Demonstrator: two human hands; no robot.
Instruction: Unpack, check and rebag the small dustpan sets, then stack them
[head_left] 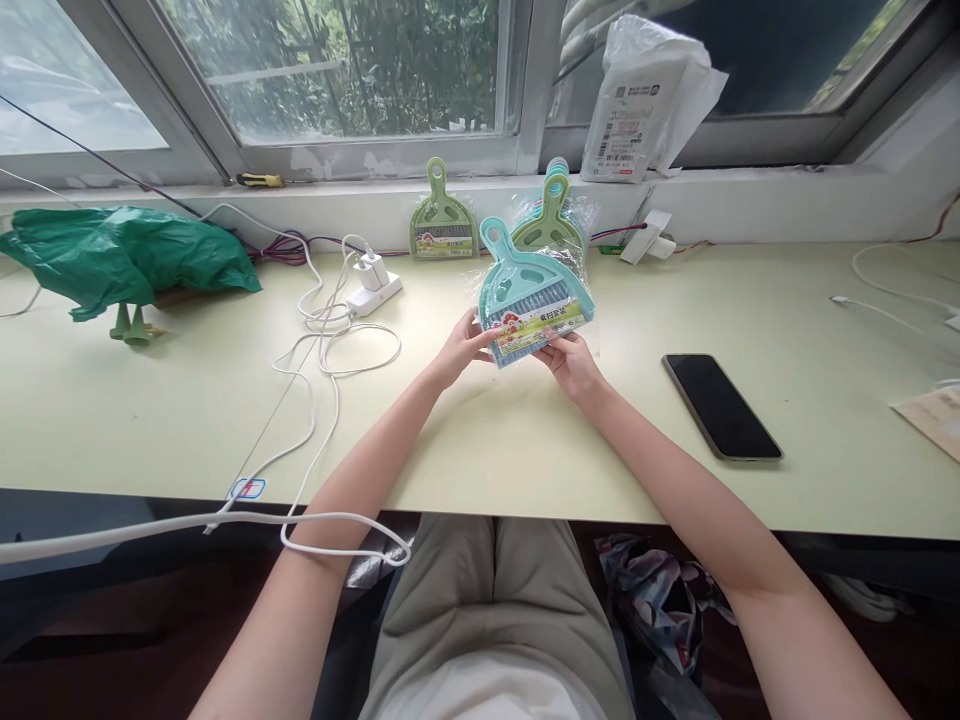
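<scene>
You hold the blue-green dustpan set in front of you over the bench; whether it touches the surface cannot be told. Its long axis is tilted: the ringed handle points away from you and to the left, the broad mouth and brush bristles toward you and slightly right. Your left grip is closed on the lower left edge, your right grip on the lower edge near the label. Some fingers and the set's underside are hidden; glare on the transparent wrap and the label's small print hinder reading. Directly behind, partly covered by your set, is a stack of dustpans; a green dustpan set leans at the wall to its left. Left of you are a power strip and a green bag, its contents mostly concealed. A white cable passes across your left forearm in view. A phone lies to your right; a brown packet is cut off at the right border.
</scene>
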